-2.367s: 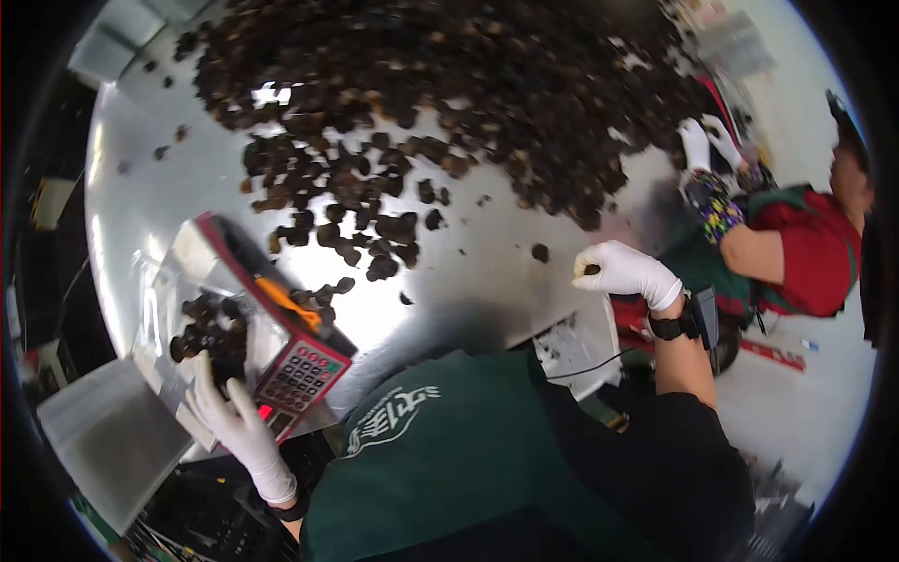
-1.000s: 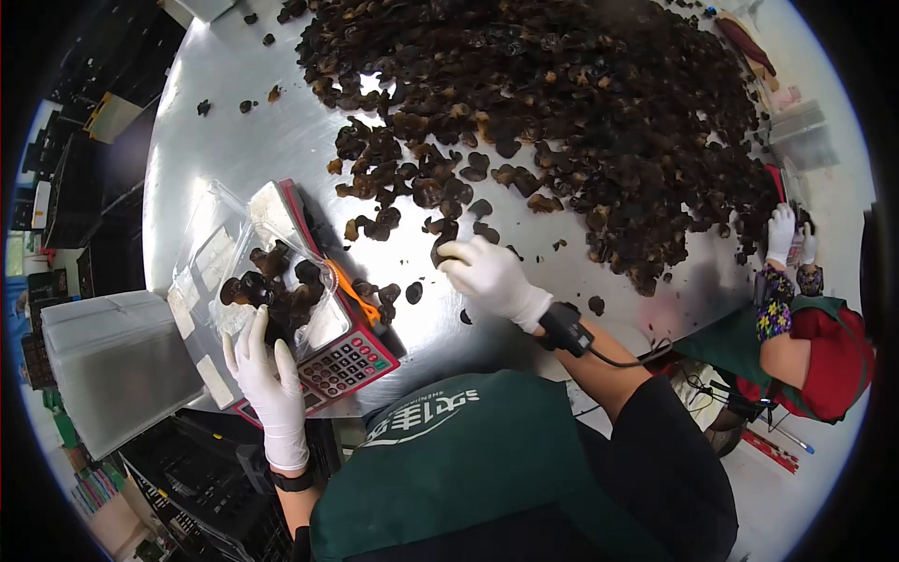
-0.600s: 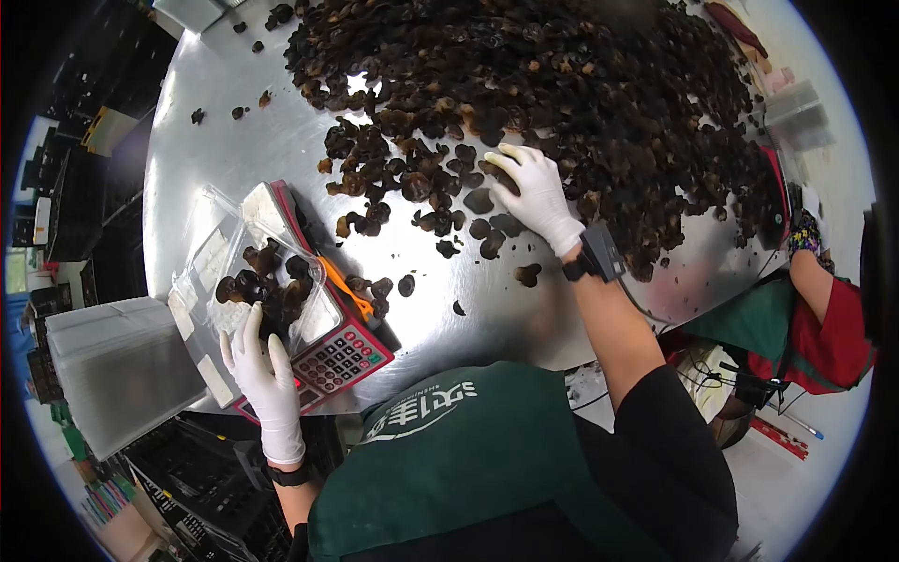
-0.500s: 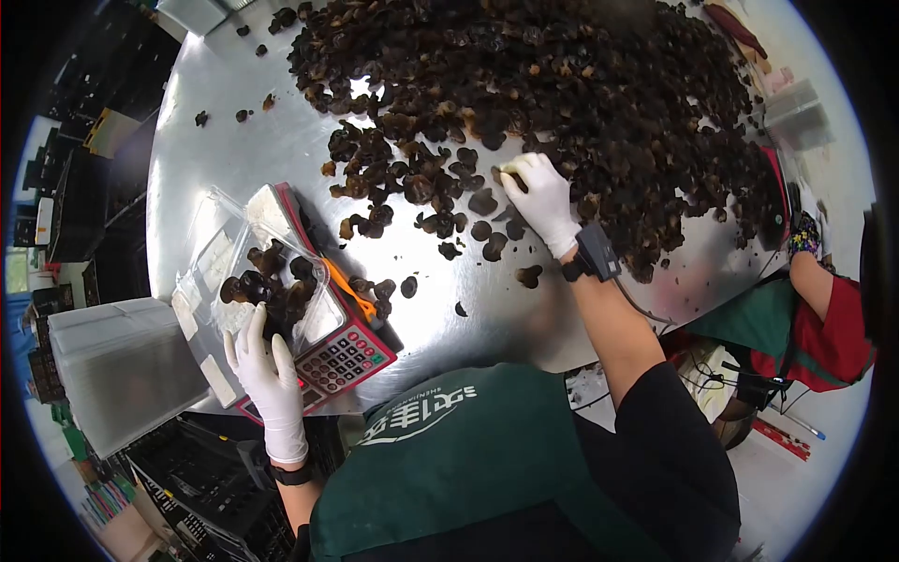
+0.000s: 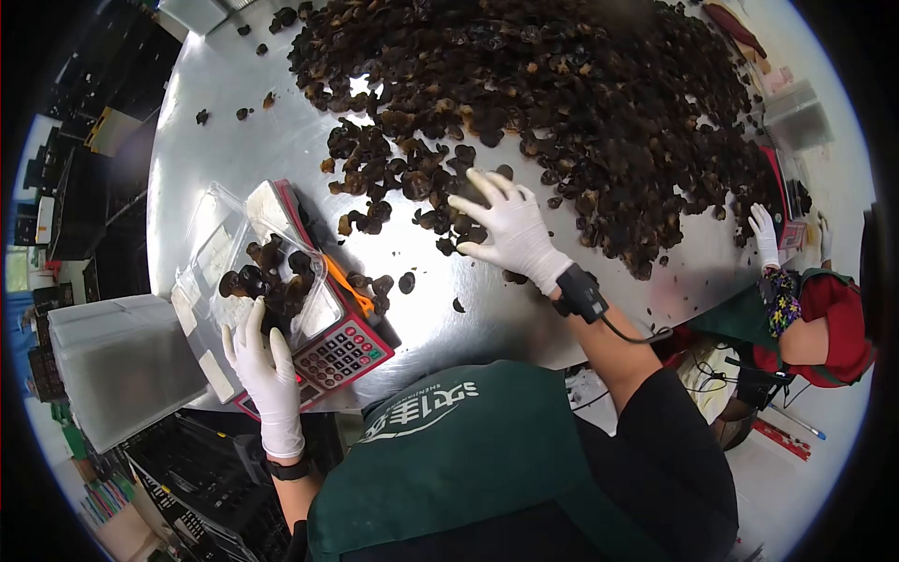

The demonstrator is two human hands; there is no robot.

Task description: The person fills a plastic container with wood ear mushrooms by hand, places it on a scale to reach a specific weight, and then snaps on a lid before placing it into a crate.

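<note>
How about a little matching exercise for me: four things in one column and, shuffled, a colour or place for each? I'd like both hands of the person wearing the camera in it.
Column one
1. Left hand
2. Right hand
3. Scale
4. Apron

Column two
A. dark green
B. spread over loose dark pieces on the table
C. red-edged
D. at the clear box with dark pieces in it

Right pairs: 1-D, 2-B, 3-C, 4-A.

A white-lettered green apron (image 5: 449, 468) overlaps a black short-sleeved top (image 5: 665, 450).
</note>
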